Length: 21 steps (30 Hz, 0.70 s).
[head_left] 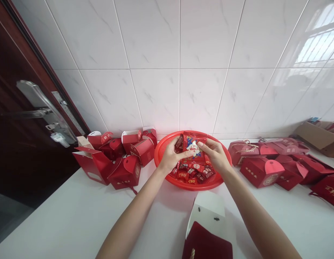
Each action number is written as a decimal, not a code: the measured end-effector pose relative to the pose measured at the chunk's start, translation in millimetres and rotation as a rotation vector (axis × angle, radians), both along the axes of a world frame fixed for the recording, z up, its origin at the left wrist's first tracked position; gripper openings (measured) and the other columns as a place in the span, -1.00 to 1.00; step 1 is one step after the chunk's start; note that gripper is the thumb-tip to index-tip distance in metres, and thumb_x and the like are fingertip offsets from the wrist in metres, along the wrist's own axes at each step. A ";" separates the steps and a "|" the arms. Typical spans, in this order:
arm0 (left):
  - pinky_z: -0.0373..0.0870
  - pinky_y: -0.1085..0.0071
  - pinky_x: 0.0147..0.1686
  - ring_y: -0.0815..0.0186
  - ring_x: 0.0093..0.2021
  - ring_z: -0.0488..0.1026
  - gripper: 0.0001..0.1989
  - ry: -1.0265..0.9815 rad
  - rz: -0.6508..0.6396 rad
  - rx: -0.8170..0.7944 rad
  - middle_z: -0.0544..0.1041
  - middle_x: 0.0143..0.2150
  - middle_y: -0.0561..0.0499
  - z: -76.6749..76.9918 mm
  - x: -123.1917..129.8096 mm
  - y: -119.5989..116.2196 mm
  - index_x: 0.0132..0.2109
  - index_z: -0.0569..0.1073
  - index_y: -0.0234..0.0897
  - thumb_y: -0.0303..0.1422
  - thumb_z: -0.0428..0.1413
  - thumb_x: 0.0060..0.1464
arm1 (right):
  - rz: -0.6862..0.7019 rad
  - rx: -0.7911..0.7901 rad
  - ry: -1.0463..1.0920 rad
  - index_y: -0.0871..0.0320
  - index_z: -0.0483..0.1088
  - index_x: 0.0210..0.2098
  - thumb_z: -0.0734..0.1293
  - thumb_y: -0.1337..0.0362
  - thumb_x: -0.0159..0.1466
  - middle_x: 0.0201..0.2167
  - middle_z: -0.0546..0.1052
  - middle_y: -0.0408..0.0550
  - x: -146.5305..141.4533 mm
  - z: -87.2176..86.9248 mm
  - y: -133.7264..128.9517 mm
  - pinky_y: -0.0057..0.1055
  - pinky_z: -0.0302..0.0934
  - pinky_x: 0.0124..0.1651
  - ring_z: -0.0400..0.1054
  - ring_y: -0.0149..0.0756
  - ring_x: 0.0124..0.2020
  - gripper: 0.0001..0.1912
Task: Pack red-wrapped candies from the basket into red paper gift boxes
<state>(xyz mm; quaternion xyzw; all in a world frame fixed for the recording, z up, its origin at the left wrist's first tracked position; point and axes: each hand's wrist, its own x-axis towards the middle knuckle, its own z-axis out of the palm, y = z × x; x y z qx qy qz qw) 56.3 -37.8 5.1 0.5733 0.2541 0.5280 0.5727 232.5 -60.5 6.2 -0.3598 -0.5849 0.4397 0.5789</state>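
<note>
Between my two hands is a flat red packet (196, 145) with a blue and white print, raised over a red plastic basket (159, 151). My left hand (170, 156) grips the packet's left side, its thumb across the front; a dark red wrapped piece (179, 143) shows by its fingers. My right hand (214, 154) pinches the packet's right edge. Below them, several red wrapped candies (192, 174) lie in the basket. Nearer to me stands an opened dark red gift box (207, 241), its white-lined flap (210, 207) folded back toward the basket.
Several red gift boxes (125, 172) stand left of the basket, some with open tops. More red boxes (261, 171) are grouped at the right, with a brown cardboard carton (318, 136) behind them. A tiled wall (156, 97) backs the white table (61, 212). A dark door (18, 144) is at left.
</note>
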 end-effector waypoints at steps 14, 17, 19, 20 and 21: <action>0.49 0.22 -0.06 0.11 -0.15 0.60 -0.63 -0.161 0.218 -0.074 0.68 -0.19 0.00 -6.1 -2.5 4.8 -0.21 0.61 -0.18 -0.22 0.46 -0.19 | 0.077 -0.057 -0.029 0.15 0.57 -0.17 0.55 0.04 0.13 -0.16 0.65 0.00 -3.1 2.1 -3.5 -0.18 0.46 -0.06 0.55 -0.09 -0.15 -0.62; 0.49 0.26 -0.09 0.14 -0.19 0.60 -0.63 -0.146 0.197 -0.071 0.67 -0.22 0.02 -6.8 -3.3 4.3 -0.21 0.61 -0.18 -0.23 0.47 -0.21 | 0.019 -0.065 -0.033 0.14 0.57 -0.21 0.54 0.04 0.13 -0.23 0.65 -0.05 -2.0 3.6 -5.2 -0.24 0.45 -0.11 0.55 -0.14 -0.21 -0.65; 0.49 0.29 -0.13 0.16 -0.23 0.59 -0.64 -0.147 0.203 -0.065 0.66 -0.26 0.03 -6.6 -3.4 4.1 -0.23 0.60 -0.18 -0.22 0.47 -0.21 | -0.010 -0.087 -0.072 0.14 0.58 -0.24 0.54 0.05 0.10 -0.29 0.64 -0.08 -2.0 5.1 -6.7 -0.27 0.43 -0.15 0.54 -0.15 -0.24 -0.66; 0.49 0.30 -0.15 0.18 -0.24 0.59 -0.64 -0.149 0.206 -0.068 0.66 -0.27 0.04 -6.4 -3.2 4.0 -0.24 0.60 -0.19 -0.22 0.46 -0.21 | -0.038 -0.099 -0.098 0.14 0.58 -0.24 0.55 0.07 0.08 -0.30 0.64 -0.09 -2.2 5.7 -7.3 -0.28 0.42 -0.17 0.54 -0.16 -0.26 -0.66; 0.49 0.31 -0.16 0.19 -0.26 0.58 -0.64 -0.149 0.204 -0.073 0.66 -0.28 0.04 -6.1 -3.1 4.0 -0.24 0.60 -0.19 -0.21 0.47 -0.22 | -0.066 -0.114 -0.120 0.14 0.58 -0.23 0.55 0.08 0.07 -0.32 0.63 -0.09 -2.5 6.1 -7.9 -0.29 0.41 -0.19 0.53 -0.16 -0.28 -0.65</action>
